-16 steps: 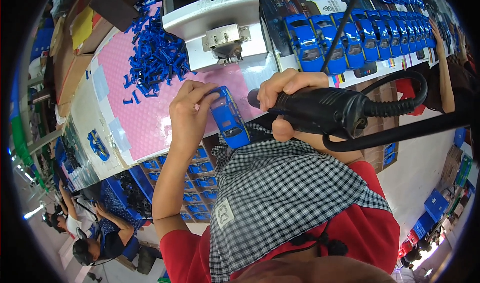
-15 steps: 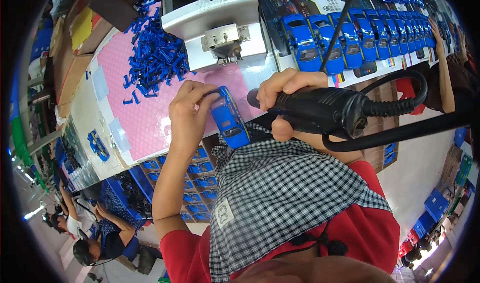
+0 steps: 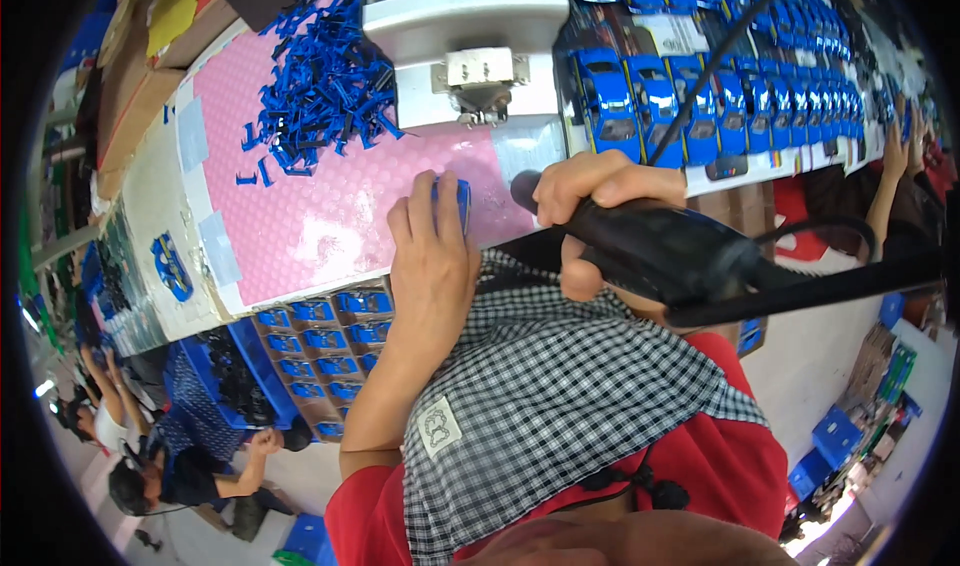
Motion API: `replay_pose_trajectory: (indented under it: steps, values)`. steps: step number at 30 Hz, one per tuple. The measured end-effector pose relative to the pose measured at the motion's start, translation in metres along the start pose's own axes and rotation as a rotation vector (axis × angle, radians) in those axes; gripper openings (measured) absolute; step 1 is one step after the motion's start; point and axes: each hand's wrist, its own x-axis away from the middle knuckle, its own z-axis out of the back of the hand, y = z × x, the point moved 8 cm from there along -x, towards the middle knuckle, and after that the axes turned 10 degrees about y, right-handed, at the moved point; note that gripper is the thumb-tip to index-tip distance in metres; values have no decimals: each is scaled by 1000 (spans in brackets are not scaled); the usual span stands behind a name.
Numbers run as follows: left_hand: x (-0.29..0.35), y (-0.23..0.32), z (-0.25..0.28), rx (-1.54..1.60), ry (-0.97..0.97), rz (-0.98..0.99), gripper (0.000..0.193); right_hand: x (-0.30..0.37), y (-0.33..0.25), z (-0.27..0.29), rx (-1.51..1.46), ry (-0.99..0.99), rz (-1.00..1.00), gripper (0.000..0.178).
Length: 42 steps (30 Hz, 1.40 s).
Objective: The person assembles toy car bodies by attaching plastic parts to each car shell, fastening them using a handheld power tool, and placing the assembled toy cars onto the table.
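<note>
My left hand (image 3: 435,251) lies over a blue toy car (image 3: 465,206) at the near edge of the pink mat, its fingers closed on it. Most of the car is hidden under the hand; only a blue strip shows between the fingers. My right hand (image 3: 600,191) is wrapped round a black corded electric screwdriver (image 3: 650,246), held roughly level. Its blunt nose points left toward the car and stays apart from it. The thumb grips from below.
A heap of small blue plastic parts (image 3: 325,96) covers the mat (image 3: 330,216). A metal machine (image 3: 465,16) stands ahead. Rows of blue toy cars (image 3: 660,111) fill the right side. A black cable (image 3: 730,56) crosses there. A divided box (image 3: 320,341) holds blue pieces below the table.
My left hand has turned palm down over the car and drawn it upright against the mat's edge, covering it. The screwdriver has shifted slightly right. The view has swung a little.
</note>
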Motion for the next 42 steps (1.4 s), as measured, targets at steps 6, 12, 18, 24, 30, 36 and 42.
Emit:
replay_pose_trajectory:
  steps: [6,12,18,24,30,36,42]
  values:
    - [11,-9,-11,-122,62,-42,63,-9,5,-7,-7,-48,-11,56]
    - [4,-36,14,834,95,180,54,-63,-29,-24,90,-9,128,56]
    - [18,-25,-42,2162,-277,1002,52,-98,-1,-33,-13,-167,197,51]
    - [16,-29,-62,2075,-256,939,51,-88,11,-52,161,50,-68,47]
    - [18,-31,-63,2129,-217,969,47,-62,22,-61,67,19,-85,54]
    - [22,-31,-68,2126,-263,1006,45,-54,39,-61,133,-37,-57,45]
    - [22,-31,-64,2108,-246,1052,44,-55,47,-61,83,-4,-95,45]
